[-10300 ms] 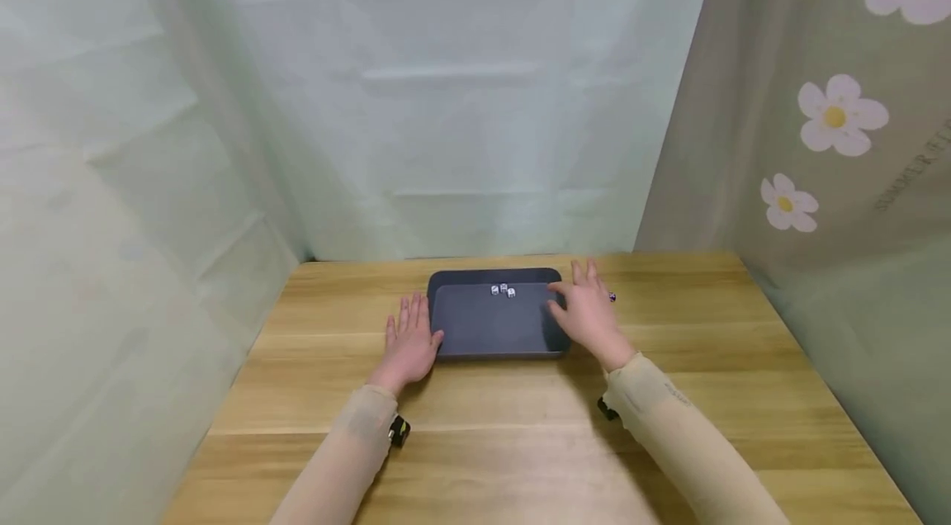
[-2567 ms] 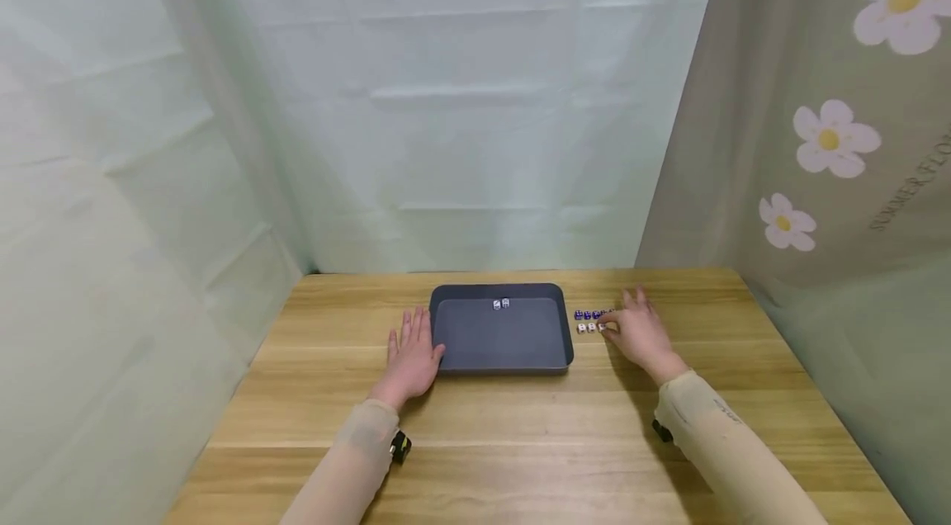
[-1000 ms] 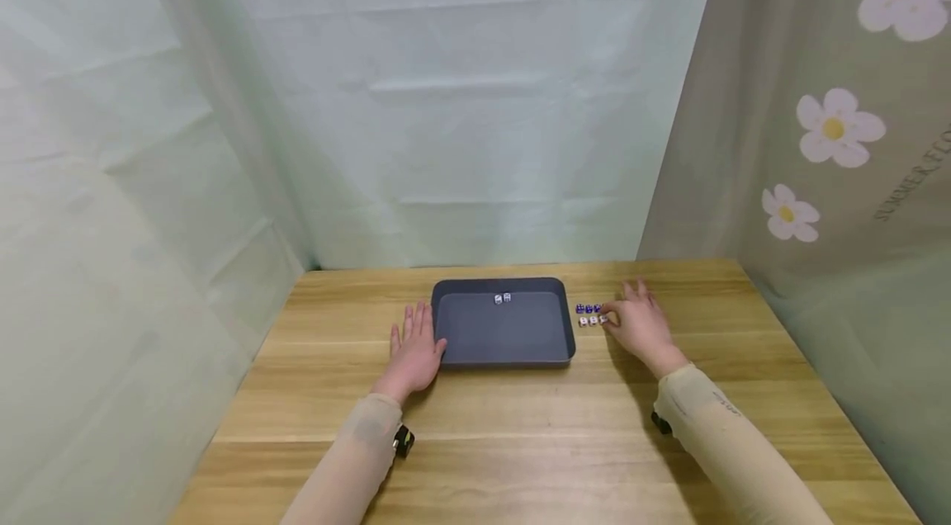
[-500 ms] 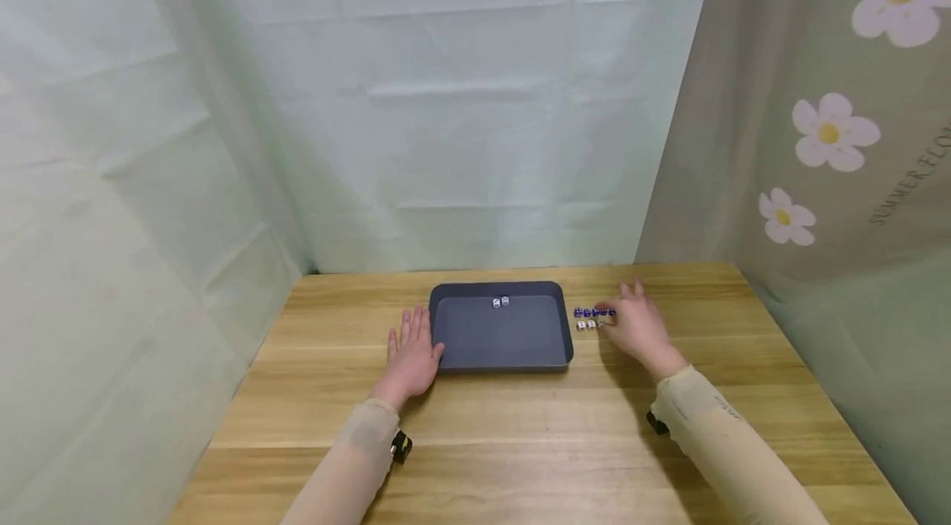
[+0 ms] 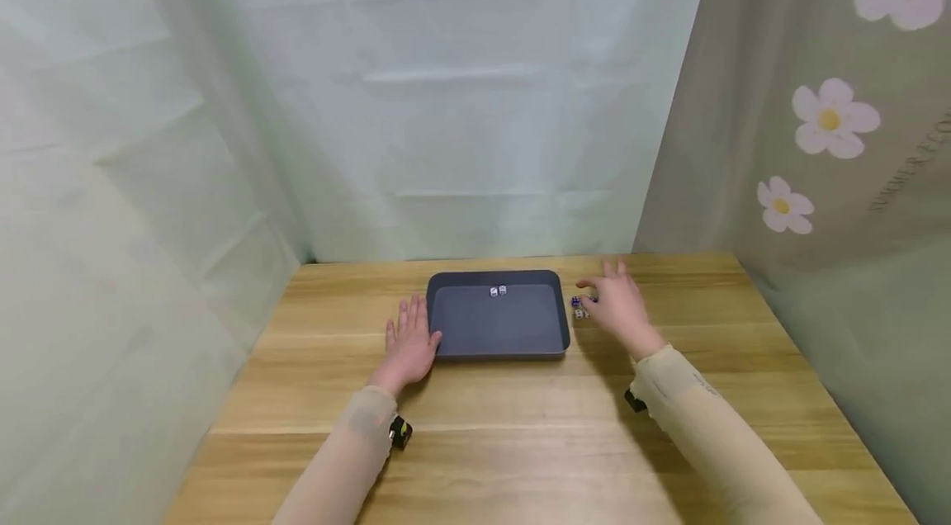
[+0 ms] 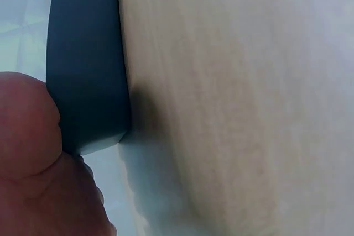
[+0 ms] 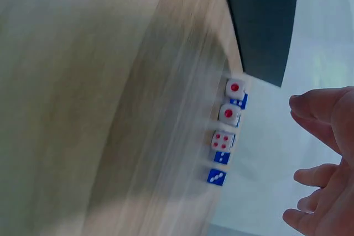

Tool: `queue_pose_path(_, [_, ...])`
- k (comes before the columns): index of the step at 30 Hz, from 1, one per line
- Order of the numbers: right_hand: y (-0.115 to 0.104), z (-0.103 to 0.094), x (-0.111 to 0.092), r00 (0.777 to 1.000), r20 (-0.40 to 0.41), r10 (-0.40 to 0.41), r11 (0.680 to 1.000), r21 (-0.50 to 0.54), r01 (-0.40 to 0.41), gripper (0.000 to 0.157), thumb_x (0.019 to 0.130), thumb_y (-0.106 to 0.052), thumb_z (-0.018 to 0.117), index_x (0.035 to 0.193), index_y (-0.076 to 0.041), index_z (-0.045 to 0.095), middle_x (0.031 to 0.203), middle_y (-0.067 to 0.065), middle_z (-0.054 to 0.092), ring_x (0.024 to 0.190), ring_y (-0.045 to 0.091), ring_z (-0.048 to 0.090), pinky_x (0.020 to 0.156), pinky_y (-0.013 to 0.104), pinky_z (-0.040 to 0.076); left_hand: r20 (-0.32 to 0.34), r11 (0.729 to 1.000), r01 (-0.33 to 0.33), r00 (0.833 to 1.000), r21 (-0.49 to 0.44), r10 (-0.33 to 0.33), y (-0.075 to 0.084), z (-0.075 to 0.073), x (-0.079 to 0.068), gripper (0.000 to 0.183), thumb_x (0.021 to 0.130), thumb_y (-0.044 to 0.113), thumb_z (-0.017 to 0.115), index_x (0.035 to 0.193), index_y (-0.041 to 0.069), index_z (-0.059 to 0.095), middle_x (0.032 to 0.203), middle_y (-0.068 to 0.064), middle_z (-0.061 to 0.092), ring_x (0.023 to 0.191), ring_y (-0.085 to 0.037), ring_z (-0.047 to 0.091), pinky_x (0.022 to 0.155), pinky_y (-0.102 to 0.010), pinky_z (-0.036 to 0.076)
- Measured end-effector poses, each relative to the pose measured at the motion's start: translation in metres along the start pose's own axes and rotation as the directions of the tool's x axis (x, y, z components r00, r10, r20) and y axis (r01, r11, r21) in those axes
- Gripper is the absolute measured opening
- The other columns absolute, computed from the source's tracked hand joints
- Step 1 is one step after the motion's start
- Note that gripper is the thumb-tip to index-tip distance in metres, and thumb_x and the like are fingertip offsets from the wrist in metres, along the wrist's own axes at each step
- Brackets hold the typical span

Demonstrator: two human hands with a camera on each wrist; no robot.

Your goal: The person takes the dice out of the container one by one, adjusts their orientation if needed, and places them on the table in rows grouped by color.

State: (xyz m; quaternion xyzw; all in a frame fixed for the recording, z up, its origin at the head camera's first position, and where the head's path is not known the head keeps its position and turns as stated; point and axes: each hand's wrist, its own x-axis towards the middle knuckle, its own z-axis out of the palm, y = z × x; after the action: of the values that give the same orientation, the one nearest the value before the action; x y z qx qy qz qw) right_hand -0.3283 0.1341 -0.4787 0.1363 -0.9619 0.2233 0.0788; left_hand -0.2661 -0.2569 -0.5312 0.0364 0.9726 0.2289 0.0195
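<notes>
A dark grey rectangular tray (image 5: 498, 335) lies on the table, with two white dice (image 5: 498, 290) near its far side. My left hand (image 5: 409, 347) rests at the tray's left side, its fingers straight and its thumb against the wall. To the right of the tray, my right hand (image 5: 618, 306) hovers over two short rows of dice, thumb and forefinger apart, nothing between them. In the right wrist view, three white dice (image 7: 229, 114) with red pips line up in front of a row of blue dice (image 7: 216, 177), partly hidden behind them.
The wooden table (image 5: 505, 442) ends at a pale cloth (image 5: 461, 137) hanging behind it. Cloth also hangs on both sides, the right one printed with flowers (image 5: 828, 119). In the right wrist view the tray's wall (image 7: 265, 26) stands close to the dice rows.
Over ten seconds the tray's dice went from three to two, and a white row formed beside the blue. My right hand let go of a white die and moved left toward the tray; left hand stays.
</notes>
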Motion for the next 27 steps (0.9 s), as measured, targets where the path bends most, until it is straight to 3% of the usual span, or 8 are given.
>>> queue_pose_path(11, [-0.034, 0.015, 0.013, 1.0, 0.016, -0.026, 0.997, -0.066, 0.027, 0.026, 0.101, -0.022, 0.075, 0.124, -0.013, 0.081, 0.163, 0.037, 0.036, 0.158, 0.058, 0.012, 0.124, 0.067, 0.024, 0.01, 1.0, -0.004, 1.0, 0.0, 0.004, 0.0, -0.002, -0.001, 0.078, 0.114, 0.029, 0.045, 0.169, -0.005, 0.003, 0.177, -0.024, -0.003, 0.162, -0.044, -0.011, 0.124, -0.068, -0.008])
queue_pose_path(27, [-0.073, 0.051, 0.034, 0.986, 0.169, -0.011, 0.983, -0.181, 0.042, 0.033, 0.102, -0.029, 0.075, 0.132, -0.016, 0.078, 0.169, 0.032, 0.028, 0.161, 0.052, 0.008, 0.127, 0.061, 0.021, 0.028, 0.999, -0.013, 1.0, 0.052, 0.011, 0.001, -0.006, -0.004, 0.079, 0.114, 0.031, 0.046, 0.169, -0.006, 0.003, 0.177, -0.025, -0.002, 0.162, -0.043, -0.011, 0.125, -0.068, -0.006])
